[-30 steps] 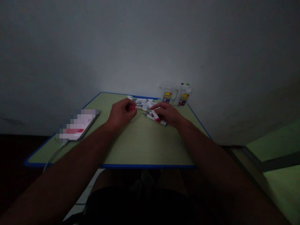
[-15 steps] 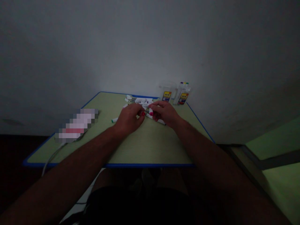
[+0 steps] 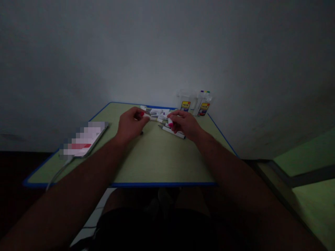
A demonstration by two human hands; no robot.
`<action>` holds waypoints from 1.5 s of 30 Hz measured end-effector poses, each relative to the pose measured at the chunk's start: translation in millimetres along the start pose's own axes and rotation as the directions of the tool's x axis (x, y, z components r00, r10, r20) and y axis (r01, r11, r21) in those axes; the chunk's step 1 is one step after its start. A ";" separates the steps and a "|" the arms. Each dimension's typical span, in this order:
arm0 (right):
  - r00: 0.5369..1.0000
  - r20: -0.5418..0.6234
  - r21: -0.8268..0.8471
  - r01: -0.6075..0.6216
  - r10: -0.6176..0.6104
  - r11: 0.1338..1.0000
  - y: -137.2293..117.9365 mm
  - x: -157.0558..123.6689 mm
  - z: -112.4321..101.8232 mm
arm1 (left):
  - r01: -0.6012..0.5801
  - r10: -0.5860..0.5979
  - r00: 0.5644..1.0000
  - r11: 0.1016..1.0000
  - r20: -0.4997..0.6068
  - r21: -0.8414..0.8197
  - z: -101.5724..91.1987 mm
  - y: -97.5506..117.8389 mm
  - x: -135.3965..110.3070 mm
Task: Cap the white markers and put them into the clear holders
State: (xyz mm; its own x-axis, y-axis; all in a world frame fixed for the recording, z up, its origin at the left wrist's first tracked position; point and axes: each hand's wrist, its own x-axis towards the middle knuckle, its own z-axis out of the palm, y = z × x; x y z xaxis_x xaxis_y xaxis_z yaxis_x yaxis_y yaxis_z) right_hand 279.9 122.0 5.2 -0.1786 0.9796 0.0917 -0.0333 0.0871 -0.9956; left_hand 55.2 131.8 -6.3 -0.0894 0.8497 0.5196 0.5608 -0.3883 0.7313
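My left hand (image 3: pixel 131 123) pinches a white marker (image 3: pixel 147 115) with a red end, above the left part of the table. In my right hand (image 3: pixel 185 122) is a white marker (image 3: pixel 170 120) with a pink end pointing toward me; the fingers hide part of it, so I cannot tell whether it is a whole marker or only its cap. Just under the right hand lies an uncapped white marker (image 3: pixel 172 132), its grey tip toward the left. Behind both hands several white markers (image 3: pixel 157 111) lie in a loose pile.
Two clear plastic cases with yellow labels stand at the back right: one case (image 3: pixel 185 104), and another case (image 3: pixel 204 107) holding a few markers. A phone-like device (image 3: pixel 85 139), blurred out, lies at the left with a cable (image 3: pixel 59 172). The table (image 3: pixel 162 160) has a blue edge.
My left hand has moved left and slightly up, away from the right hand, with the red-ended marker. The right hand has stayed nearly in place. The uncapped marker's tip now shows more fully.
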 end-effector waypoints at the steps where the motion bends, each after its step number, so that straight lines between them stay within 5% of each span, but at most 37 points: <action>1: 1.000 -0.007 -0.002 0.003 -0.003 1.000 -0.2 0.2 -1.2 | 0.078 -0.081 0.996 0.995 -0.047 -0.060 -3.2 -4.7 6.5; 4: 1.000 -0.022 -0.006 0.012 -0.012 1.000 -0.6 0.1 -3.6 | 0.230 -0.275 0.952 0.933 -0.136 -0.278 -10.7 -17.7 21.6; 8: 0.999 -0.022 -0.003 0.028 -0.028 1.000 -0.5 -0.1 -4.0 | 0.308 -0.368 0.924 0.881 -0.109 -0.358 -13.5 -28.0 26.6; 15: 0.998 -0.030 -0.010 0.049 -0.049 0.999 -1.4 1.7 -9.9 | 0.368 -0.372 0.921 0.928 0.120 0.053 -11.2 -33.6 22.2; 25: 0.999 -0.013 -0.032 0.051 -0.051 0.998 -1.4 1.1 -9.1 | 0.109 -0.217 0.914 0.945 0.343 0.308 -9.9 -29.8 16.1; 30: 0.999 -0.008 -0.040 0.046 -0.047 0.998 -1.0 1.3 -9.7 | 0.151 -0.224 0.925 0.958 0.307 0.246 -11.7 -27.0 18.0; 33: 0.999 -0.012 -0.036 0.047 -0.047 0.998 -0.4 1.7 -10.9 | 0.232 -0.247 0.964 0.961 0.095 0.148 -16.6 -28.1 23.2; 36: 0.998 -0.019 -0.038 0.054 -0.054 0.998 0.8 2.0 -11.6 | 0.320 -0.316 0.947 0.944 -0.052 0.078 -23.1 -32.4 28.8; 39: 0.998 -0.023 -0.048 0.049 -0.051 0.998 1.2 1.7 -11.7 | 0.323 -0.325 0.946 0.926 -0.023 0.194 -30.1 -34.0 31.6; 45: 0.998 -0.039 -0.069 0.052 -0.055 0.996 -1.5 0.4 -11.1 | 0.218 -0.317 0.922 0.899 0.221 0.381 -44.4 -30.5 36.3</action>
State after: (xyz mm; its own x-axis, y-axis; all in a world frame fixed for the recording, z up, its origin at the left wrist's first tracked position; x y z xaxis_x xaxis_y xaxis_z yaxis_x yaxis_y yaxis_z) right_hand 290.8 124.3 6.6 -0.1379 0.9797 0.1458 0.0252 0.1506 -0.9883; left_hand -1.7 158.6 9.9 -0.0786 0.9855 0.1501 0.7981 -0.0280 0.6018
